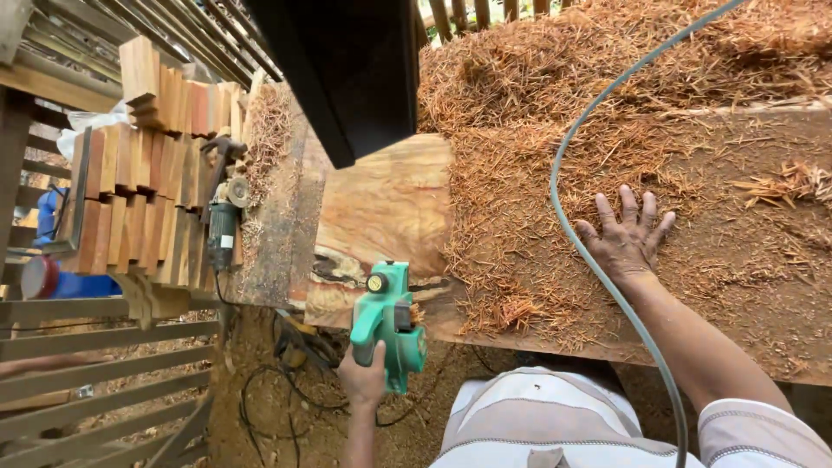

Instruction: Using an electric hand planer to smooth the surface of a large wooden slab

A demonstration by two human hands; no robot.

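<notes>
The fingers (374,367) of the left hand (364,380) are curled shut around the rear handle of a green electric planer (388,322), which sits at the near edge of a wide wooden slab (386,208). The right hand (626,236) lies flat, fingers spread wide and holding nothing, pressed palm-down into the reddish shavings (520,217) that bury the slab to the right of the planer.

The likeliest trouble is the grey power cord (589,260): it curves just beside the right hand's thumb and runs back along the forearm, so a forward push could drag it toward the cutter or snag it on the wrist. With only one hand on the tool, it could also tip off the near edge, which lies right under the left fingers. The loose shavings could hide knots or let the bracing palm slide.

Beyond the left fingers the bare, figured wood gives open room ahead until a dark overhanging beam (347,69). Further left, well apart, an angle grinder (224,217) lies by stacked wood blocks (139,199); black cables (277,407) tangle on the ground below.
</notes>
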